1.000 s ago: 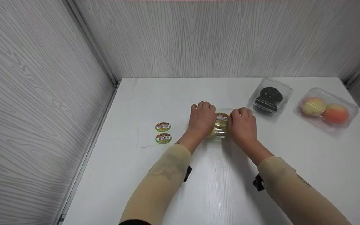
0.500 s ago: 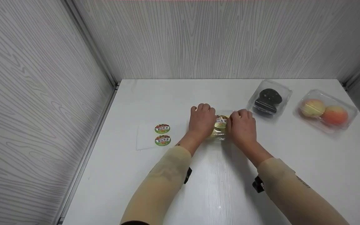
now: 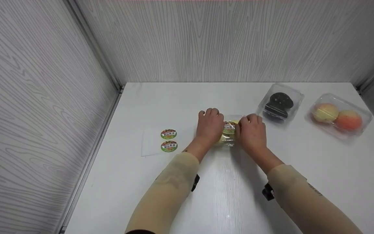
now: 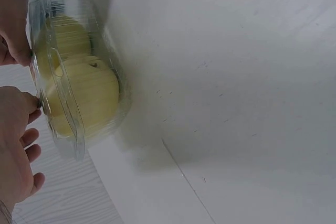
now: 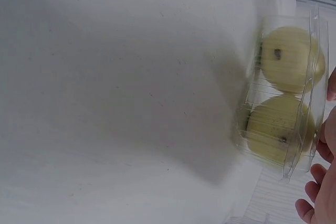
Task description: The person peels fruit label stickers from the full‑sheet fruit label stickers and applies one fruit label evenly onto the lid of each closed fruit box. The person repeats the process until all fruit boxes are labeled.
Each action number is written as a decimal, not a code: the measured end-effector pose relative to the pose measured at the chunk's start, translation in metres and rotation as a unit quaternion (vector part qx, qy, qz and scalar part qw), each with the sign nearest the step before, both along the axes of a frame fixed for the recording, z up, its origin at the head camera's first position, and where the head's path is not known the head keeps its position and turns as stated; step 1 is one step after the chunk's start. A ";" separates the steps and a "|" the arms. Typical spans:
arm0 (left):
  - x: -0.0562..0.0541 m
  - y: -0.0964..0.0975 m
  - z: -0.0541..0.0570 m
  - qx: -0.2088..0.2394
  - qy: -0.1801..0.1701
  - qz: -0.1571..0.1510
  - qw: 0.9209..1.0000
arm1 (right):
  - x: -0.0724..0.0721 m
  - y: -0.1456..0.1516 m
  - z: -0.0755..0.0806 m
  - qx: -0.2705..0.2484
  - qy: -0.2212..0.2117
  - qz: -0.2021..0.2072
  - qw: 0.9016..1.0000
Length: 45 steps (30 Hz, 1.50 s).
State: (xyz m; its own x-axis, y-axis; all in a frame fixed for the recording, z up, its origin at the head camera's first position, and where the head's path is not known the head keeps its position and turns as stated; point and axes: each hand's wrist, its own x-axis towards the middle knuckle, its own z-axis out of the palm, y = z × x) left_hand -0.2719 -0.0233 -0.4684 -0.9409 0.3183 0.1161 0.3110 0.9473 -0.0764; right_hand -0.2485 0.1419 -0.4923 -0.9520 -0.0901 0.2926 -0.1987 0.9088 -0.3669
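In the head view a clear plastic clamshell box [image 3: 228,143] with two yellow fruits [image 4: 86,90] stands mid-table, its lid down. An oval printed sticker [image 3: 229,127] lies at the top of its lid, between my hands. On the sticker's left side my left hand [image 3: 210,125] pinches its edge, with the other fingers loosely curled. My right hand [image 3: 252,131] does the same at the right edge. The fingertips are mostly hidden in the head view; both wrist views show them touching the top of the lid.
Two more oval stickers [image 3: 168,134] lie on a white backing sheet [image 3: 149,143] to the left. Back right stand a clear box [image 3: 296,97] of dark fruits and another clear box [image 3: 364,113] with two peach-coloured fruits. Grey wood-grain panels [image 3: 187,42] border the table.
The sticker has shifted slightly towards me and lies flatter on the lid. Both hands have hardly moved; the head view has tilted a little.
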 end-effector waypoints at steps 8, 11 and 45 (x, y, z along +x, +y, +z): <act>0.001 -0.001 0.000 0.002 0.003 0.001 1.000 | 0.001 -0.001 0.002 0.001 -0.008 -0.004 1.000; 0.001 -0.001 0.000 0.008 0.004 0.001 1.000 | 0.000 0.000 0.001 0.000 -0.001 -0.005 1.000; -0.008 -0.023 -0.026 0.130 -0.020 0.068 0.989 | -0.018 0.009 -0.003 -0.079 -0.105 -0.004 0.991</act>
